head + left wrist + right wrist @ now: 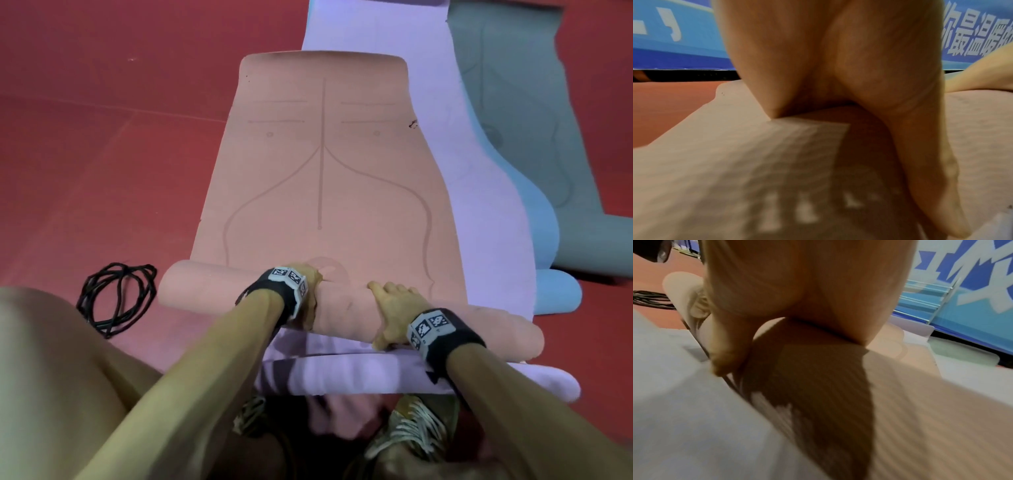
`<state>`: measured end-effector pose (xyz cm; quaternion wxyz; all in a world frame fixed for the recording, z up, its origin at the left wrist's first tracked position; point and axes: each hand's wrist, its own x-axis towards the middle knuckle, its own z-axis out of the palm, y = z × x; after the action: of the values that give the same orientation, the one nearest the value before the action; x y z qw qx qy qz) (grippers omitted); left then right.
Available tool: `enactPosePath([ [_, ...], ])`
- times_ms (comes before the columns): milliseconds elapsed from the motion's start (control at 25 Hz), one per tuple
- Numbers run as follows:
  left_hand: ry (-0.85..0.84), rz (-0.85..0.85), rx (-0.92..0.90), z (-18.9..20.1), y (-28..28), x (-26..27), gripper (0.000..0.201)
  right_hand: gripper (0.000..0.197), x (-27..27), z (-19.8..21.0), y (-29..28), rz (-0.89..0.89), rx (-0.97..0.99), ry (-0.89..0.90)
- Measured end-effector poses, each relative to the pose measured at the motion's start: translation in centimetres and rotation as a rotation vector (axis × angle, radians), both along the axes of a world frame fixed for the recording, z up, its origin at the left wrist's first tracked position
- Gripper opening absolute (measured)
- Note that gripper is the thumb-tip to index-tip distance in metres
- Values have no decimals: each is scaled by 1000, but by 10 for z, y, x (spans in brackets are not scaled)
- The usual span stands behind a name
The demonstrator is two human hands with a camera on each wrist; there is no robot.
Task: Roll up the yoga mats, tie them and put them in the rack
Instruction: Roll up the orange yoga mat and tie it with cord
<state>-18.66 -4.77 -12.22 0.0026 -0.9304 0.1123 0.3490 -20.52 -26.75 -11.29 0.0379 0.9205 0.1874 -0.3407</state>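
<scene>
A peach yoga mat (322, 192) lies unrolled on a lavender mat (479, 222). Its near end is wound into a thick roll (205, 287) lying across in front of me. My left hand (308, 281) presses on the middle of the roll, its fingertips hidden over the far side. My right hand (394, 308) rests on the roll just to the right, fingers spread forward and thumb on the near side. In the left wrist view the left hand's palm (838, 56) sits on the ribbed roll (735, 162). In the right wrist view the right hand's thumb (725, 356) lies where roll (920, 418) meets lavender mat (684, 402).
A coil of black cord (116, 301) lies on the red floor left of the roll. A blue mat (548, 274) and a grey-green mat (531, 102) overlap on the right. My shoes (411, 428) are at the bottom. A metal rack (927, 300) stands by a blue wall.
</scene>
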Motion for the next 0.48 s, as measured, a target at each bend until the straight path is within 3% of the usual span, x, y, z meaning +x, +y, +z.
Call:
enactPosePath([
  [80, 67, 48, -67, -4, 3, 1, 73, 105, -7, 0, 3, -7, -12, -47],
  [200, 61, 68, -88, -12, 6, -7, 105, 96, 4, 3, 6, -65, -16, 27],
  [480, -218, -88, 24, -25, -2, -42, 120, 66, 47, 7, 10, -194, 9, 378],
])
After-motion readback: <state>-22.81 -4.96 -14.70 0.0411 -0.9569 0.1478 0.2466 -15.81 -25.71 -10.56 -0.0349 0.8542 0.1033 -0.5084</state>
